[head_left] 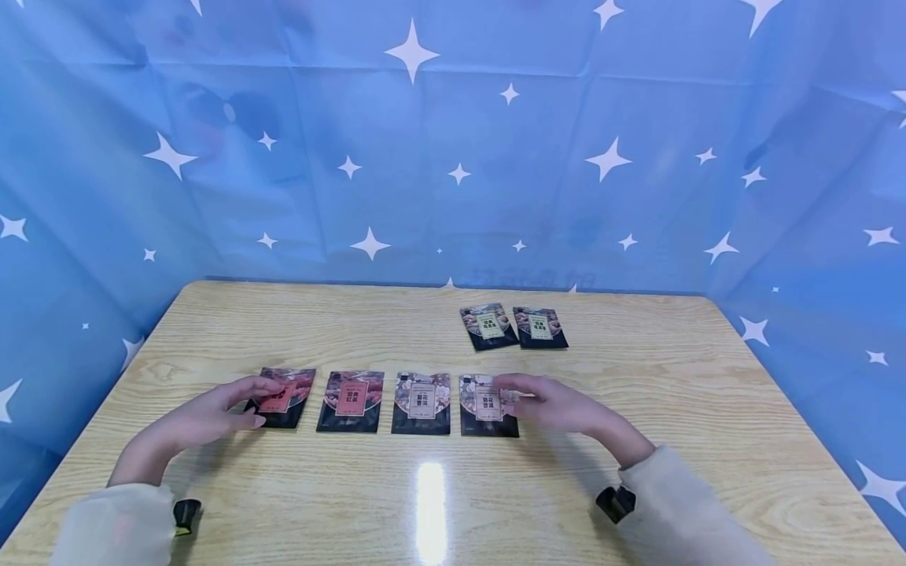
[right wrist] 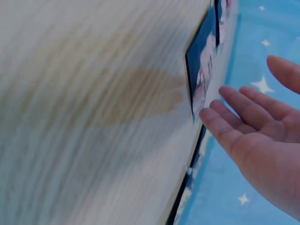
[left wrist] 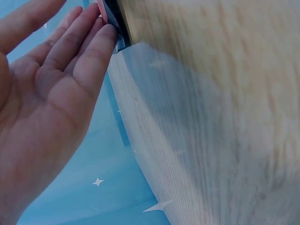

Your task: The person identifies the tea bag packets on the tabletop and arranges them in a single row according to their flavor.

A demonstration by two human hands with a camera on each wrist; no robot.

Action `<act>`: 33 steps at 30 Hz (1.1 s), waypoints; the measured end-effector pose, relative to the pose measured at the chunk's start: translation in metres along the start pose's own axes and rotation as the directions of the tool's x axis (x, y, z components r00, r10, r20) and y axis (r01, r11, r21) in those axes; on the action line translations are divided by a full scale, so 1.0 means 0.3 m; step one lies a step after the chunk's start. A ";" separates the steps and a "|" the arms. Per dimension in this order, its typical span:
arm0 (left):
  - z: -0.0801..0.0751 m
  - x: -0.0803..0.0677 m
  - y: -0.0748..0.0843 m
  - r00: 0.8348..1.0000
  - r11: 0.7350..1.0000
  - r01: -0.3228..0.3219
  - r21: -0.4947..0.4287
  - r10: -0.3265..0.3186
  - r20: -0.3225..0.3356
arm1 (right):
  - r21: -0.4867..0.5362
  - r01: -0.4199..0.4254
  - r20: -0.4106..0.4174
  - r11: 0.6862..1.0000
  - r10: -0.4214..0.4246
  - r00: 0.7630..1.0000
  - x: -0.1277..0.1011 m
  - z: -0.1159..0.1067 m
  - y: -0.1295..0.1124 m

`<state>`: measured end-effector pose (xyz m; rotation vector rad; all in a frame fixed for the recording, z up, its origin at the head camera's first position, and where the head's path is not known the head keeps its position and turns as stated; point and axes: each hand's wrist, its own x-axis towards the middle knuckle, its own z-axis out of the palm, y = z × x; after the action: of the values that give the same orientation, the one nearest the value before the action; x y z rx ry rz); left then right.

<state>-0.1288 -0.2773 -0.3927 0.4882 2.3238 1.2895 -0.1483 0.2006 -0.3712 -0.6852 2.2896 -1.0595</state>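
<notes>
In the head view, four flat tea sachets with dark lower parts lie in a row. My left hand point(head_left: 194, 420) touches the leftmost red-labelled sachet point(head_left: 286, 407) with its fingers over the left side, covering part of the label. A second red-labelled sachet point(head_left: 351, 402) lies just right of it. Farther right come a pink-white floral sachet point(head_left: 421, 403) and its match point(head_left: 488, 423), whose right edge my right hand point(head_left: 562, 405) reaches over. The right wrist view shows loosely extended fingers point(right wrist: 229, 131) close to that sachet point(right wrist: 202, 65); contact there is unclear.
Two green-labelled sachets point(head_left: 490, 326) point(head_left: 541, 327) lie side by side farther back on the wood-grain table point(head_left: 318, 322). A blue star-patterned cloth point(head_left: 453, 212) hangs behind the table's far edge and along both sides. A bright reflection crosses the tabletop in front.
</notes>
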 end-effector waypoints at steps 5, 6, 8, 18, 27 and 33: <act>0.001 -0.001 0.000 1.000 1.000 0.002 -0.004 -0.002 -0.002 | -0.019 -0.005 -0.023 1.000 0.005 1.000 -0.002 -0.029 0.009; 0.001 0.000 0.000 1.000 1.000 0.005 -0.005 -0.005 -0.002 | -0.017 -0.006 -0.024 1.000 0.006 1.000 -0.003 -0.036 0.013; 0.002 0.001 0.000 1.000 1.000 0.011 -0.006 -0.011 -0.002 | 0.010 -0.011 -0.021 1.000 0.011 1.000 -0.004 -0.053 0.021; 0.007 0.000 0.005 1.000 1.000 0.022 -0.014 -0.022 0.005 | 0.045 -0.059 -0.114 0.997 0.064 0.991 -0.009 -0.190 0.094; 0.009 -0.002 0.007 1.000 1.000 0.028 0.006 -0.028 -0.007 | 0.105 -0.117 -0.178 0.988 0.134 0.975 -0.001 -0.278 0.170; 0.009 0.000 0.007 0.999 0.999 0.033 0.023 -0.032 -0.018 | 0.111 -0.120 -0.226 0.987 0.142 0.964 0.032 -0.303 0.189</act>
<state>-0.1271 -0.2744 -0.3922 0.4467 2.3541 1.2573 -0.2262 0.2748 -0.3678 -0.3807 2.4229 -1.2339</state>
